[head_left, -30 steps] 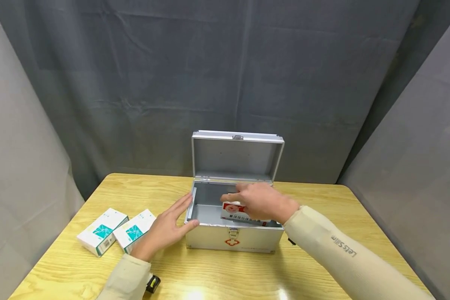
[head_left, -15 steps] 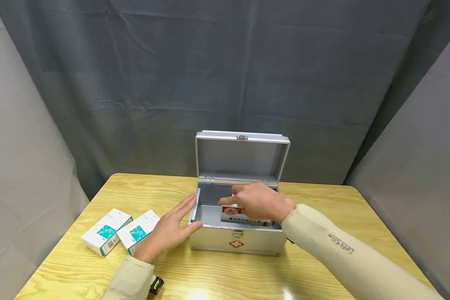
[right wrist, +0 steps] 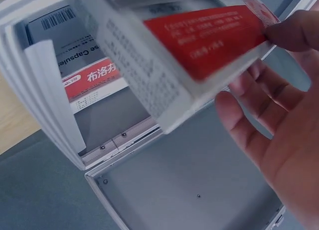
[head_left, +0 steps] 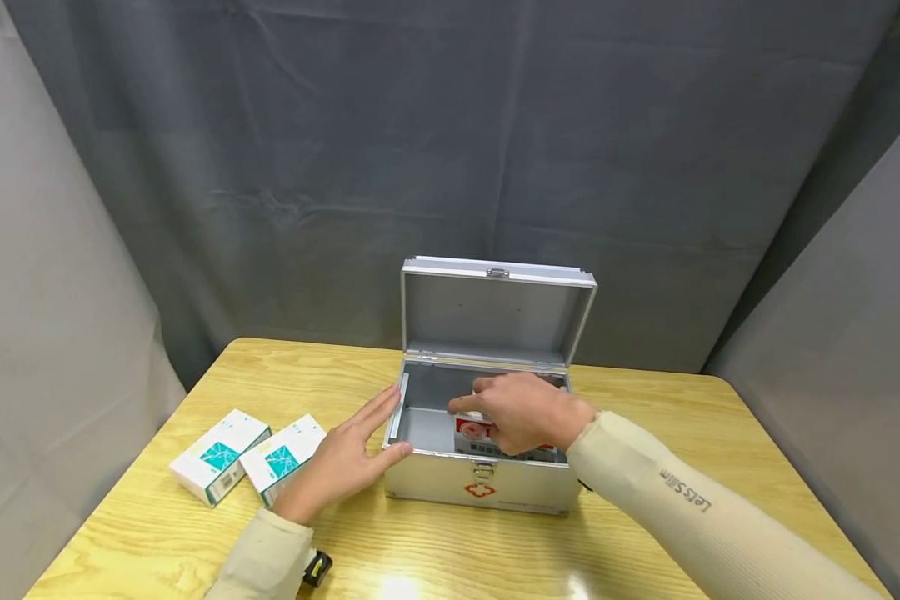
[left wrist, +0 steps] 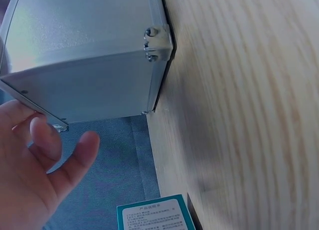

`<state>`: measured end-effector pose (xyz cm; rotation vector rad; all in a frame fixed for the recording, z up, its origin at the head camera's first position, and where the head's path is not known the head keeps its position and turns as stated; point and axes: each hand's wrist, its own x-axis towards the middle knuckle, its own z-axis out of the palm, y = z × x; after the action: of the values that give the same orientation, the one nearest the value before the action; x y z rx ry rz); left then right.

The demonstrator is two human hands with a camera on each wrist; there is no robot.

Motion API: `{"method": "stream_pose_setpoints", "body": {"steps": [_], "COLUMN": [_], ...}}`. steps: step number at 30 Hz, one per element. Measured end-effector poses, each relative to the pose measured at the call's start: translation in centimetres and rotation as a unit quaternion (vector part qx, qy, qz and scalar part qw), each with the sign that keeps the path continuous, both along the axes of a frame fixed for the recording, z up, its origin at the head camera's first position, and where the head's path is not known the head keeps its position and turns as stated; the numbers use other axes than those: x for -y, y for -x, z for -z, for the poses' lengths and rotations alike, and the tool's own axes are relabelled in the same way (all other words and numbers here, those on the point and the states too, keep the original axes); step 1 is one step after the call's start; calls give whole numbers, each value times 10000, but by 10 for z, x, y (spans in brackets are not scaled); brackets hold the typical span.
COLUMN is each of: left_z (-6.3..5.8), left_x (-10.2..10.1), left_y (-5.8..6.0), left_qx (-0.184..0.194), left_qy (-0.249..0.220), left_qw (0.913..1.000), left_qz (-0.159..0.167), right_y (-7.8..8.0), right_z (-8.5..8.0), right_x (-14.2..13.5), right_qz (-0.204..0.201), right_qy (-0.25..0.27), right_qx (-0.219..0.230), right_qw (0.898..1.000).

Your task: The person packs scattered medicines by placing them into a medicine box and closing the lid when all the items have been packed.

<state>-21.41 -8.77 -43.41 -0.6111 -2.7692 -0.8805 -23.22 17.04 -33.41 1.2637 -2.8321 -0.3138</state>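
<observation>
A silver first-aid case [head_left: 450, 482] with a red cross stands on the table, its lid [head_left: 498, 317] raised. My right hand [head_left: 521, 408] pinches a red-and-white medicine box [right wrist: 209, 40] between thumb and fingers, inside the case's opening. Part of this box is hidden by the hand in the head view. Under it, in the right wrist view, another medicine box [right wrist: 89, 83] with a red band lies in the case. My left hand [head_left: 348, 462] has its fingers extended, fingertips touching the case's left rim. From the left wrist, that hand [left wrist: 30, 175] appears beside the case's side wall.
Two white-and-teal medicine boxes [head_left: 221, 457] [head_left: 281, 460] lie side by side on the wooden table [head_left: 420, 558], left of the left hand. Grey curtain [head_left: 420, 167] hangs behind the table, with pale cloth [head_left: 60, 250] on the left.
The head view has shifted, so the case appears farther right. The held box sits slightly lower against the front rim. The left hand stays at the left rim.
</observation>
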Motion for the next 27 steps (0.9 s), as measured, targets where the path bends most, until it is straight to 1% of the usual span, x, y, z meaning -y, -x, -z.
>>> {"method": "stream_pose_setpoints", "body": {"steps": [8,13,15,19,24,27], "left_z": [-1,-1,-1,-1,0,0], "left_x": [-1,-2,-1,-1,-1,-1], "left_y": [-4,-7,-8,-7,-6,-6], "left_qx": [4,61,66,23,-7,28], "left_qy": [44,38,33,56,47,-7], "left_qw": [10000,10000,10000,10000,10000,10000], "left_qz": [42,17,11,-2,-17,7], "right_y": [0,1,2,4,6,8], "right_z": [-2,-2,-3,-4,-1,2], "right_x": [0,1,2,5,8,10], "right_qz": [95,256,347,448,443,437], "right_qy": [-109,-241,-245,-265,-344,-423], "right_qx": [117,352,492,633,679,628], "right_qw": [9998,9988,9979,9966,9961,9962]}}
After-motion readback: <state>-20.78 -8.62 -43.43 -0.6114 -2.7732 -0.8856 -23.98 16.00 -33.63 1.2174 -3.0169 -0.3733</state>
